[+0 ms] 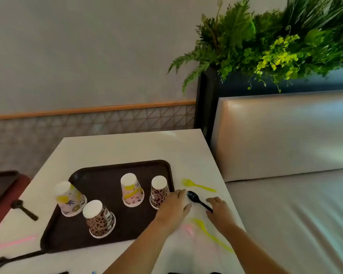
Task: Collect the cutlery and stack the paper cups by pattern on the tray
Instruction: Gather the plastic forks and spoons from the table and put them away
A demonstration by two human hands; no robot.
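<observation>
While four cups (99,218) stand unstacked, upside down on the tray (105,184), the right hand (219,209) pinches a black spoon (198,200) on the bench (186,151); the left hand (173,206) rests open; other cutlery lies uncollected.

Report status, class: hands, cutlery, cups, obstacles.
Right hand holds black spoon; left hand open beside it. Four cups unstacked on tray. Nothing blocking.

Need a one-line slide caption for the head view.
Right hand grasps black spoon beside tray of four upturned paper cups; left hand rests nearby.
</observation>
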